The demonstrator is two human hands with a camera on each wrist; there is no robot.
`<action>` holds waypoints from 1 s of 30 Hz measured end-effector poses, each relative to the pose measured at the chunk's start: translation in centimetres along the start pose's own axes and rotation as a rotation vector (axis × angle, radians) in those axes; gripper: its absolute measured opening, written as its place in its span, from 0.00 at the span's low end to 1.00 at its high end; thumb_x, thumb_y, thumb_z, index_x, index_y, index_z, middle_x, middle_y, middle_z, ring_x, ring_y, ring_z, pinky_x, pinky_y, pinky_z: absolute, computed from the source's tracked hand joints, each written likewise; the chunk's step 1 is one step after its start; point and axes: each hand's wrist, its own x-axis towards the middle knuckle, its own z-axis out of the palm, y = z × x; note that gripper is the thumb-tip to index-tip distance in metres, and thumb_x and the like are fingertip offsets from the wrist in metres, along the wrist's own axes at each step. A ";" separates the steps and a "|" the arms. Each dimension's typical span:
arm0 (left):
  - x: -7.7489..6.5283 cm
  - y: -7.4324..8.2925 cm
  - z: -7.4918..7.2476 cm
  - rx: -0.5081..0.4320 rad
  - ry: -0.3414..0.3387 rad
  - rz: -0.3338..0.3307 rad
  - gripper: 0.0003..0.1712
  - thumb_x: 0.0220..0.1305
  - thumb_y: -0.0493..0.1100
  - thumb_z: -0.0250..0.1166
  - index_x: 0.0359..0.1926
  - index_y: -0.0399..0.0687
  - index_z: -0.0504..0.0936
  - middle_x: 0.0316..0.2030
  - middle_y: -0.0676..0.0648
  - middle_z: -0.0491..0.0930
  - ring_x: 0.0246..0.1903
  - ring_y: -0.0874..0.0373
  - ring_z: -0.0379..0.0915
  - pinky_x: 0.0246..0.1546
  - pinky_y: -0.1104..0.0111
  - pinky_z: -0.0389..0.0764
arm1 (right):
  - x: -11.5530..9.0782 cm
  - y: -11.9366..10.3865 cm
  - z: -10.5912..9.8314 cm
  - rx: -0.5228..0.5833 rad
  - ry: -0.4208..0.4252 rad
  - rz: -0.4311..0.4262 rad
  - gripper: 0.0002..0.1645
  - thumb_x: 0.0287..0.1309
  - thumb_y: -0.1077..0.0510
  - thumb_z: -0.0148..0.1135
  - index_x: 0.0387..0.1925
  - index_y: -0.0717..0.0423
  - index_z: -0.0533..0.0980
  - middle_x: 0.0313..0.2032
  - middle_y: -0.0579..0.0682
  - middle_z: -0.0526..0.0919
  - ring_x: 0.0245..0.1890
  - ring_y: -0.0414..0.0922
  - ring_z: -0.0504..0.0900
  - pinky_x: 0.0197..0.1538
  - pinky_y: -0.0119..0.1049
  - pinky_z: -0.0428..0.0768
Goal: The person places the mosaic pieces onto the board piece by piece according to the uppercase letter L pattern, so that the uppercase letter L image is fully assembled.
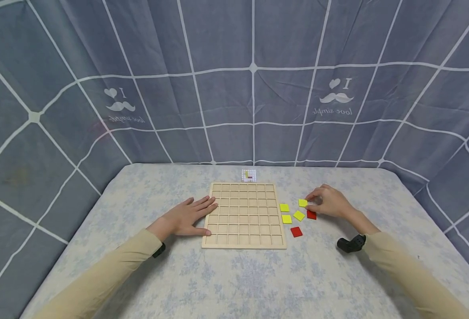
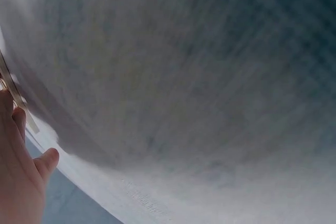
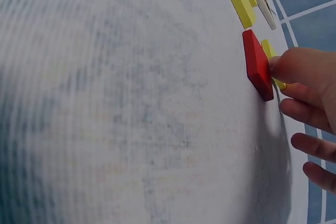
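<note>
My left hand (image 1: 189,218) lies spread, its fingers and thumb resting on the left edge of a square wooden grid board (image 1: 244,247). In the left wrist view, part of this hand and a sliver of the board show at the left side. Right of the board, thumb and index finger of my right hand (image 1: 332,204) pinch a yellow square tile (image 1: 302,203) at its right side. A red tile (image 1: 311,215) lies just below the thumb; in the right wrist view this red tile (image 3: 257,66) partly hides the yellow tile (image 3: 266,48).
Between the board and right hand lie more yellow tiles (image 1: 298,215) and another red tile (image 1: 296,231). Behind the board is a small grid card (image 1: 248,175) with yellow and red marks. A patterned cloth (image 1: 242,283) covers the table; a grey-blue curtain (image 1: 226,102) hangs behind.
</note>
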 end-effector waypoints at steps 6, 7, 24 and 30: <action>0.0 0.0 0.1 -0.001 -0.003 -0.003 0.51 0.63 0.73 0.51 0.77 0.54 0.47 0.77 0.48 0.43 0.76 0.50 0.40 0.72 0.45 0.49 | 0.1 -0.9 -0.2 -0.006 0.044 -0.002 0.16 0.47 0.47 0.73 0.37 0.52 0.87 0.36 0.48 0.87 0.36 0.44 0.77 0.36 0.39 0.76; 0.1 0.0 0.1 0.003 -0.004 -0.003 0.51 0.63 0.73 0.50 0.77 0.54 0.47 0.77 0.48 0.43 0.76 0.50 0.40 0.72 0.45 0.49 | 0.2 -1.1 -0.2 -0.003 0.051 -0.002 0.16 0.47 0.47 0.73 0.37 0.52 0.87 0.36 0.48 0.87 0.36 0.44 0.77 0.36 0.39 0.77; 0.0 -0.4 0.3 0.015 -0.013 0.015 0.52 0.62 0.75 0.48 0.77 0.55 0.44 0.77 0.49 0.42 0.76 0.51 0.40 0.72 0.45 0.49 | 4.1 -6.6 0.6 0.068 0.088 -0.020 0.18 0.47 0.46 0.73 0.37 0.52 0.86 0.33 0.46 0.87 0.39 0.46 0.81 0.43 0.46 0.80; -0.1 -0.4 0.3 0.011 -0.009 0.017 0.52 0.62 0.75 0.48 0.77 0.54 0.44 0.77 0.48 0.42 0.76 0.51 0.39 0.72 0.45 0.49 | 5.9 -8.7 1.0 0.117 0.040 -0.031 0.16 0.48 0.46 0.72 0.37 0.50 0.87 0.35 0.46 0.88 0.39 0.46 0.79 0.39 0.42 0.79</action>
